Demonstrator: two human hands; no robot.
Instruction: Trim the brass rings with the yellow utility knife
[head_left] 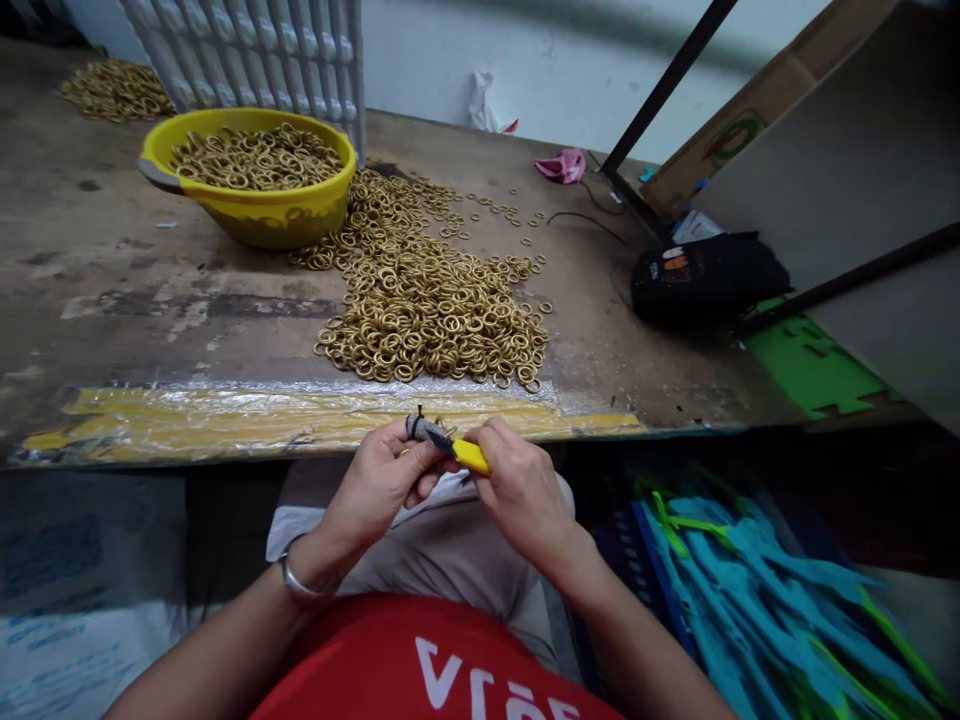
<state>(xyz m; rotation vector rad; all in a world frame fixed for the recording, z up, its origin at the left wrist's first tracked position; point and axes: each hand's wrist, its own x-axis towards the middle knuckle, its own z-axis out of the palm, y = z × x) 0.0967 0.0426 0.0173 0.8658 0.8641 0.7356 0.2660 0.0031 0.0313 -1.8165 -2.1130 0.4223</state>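
My right hand (517, 480) is closed around the yellow handle of a small knife (471, 456). Its dark blade points left and meets the fingertips of my left hand (386, 475). Those fingers are pinched on a gold-coloured ring (448, 427), which the fingers and the blade partly hide. A grey wrap (417, 427) with a black tie covers the tip of my left index finger. Just beyond both hands, a large heap of gold rings (435, 310) lies on the worn table (187, 345).
A yellow basin (277, 215) full of rings stands at the back left, before a ribbed grey panel (255, 60). More rings (116, 90) lie farther left. A black pouch (709, 275) rests at right. Turquoise and green pieces (757, 580) fill a blue crate below the table edge.
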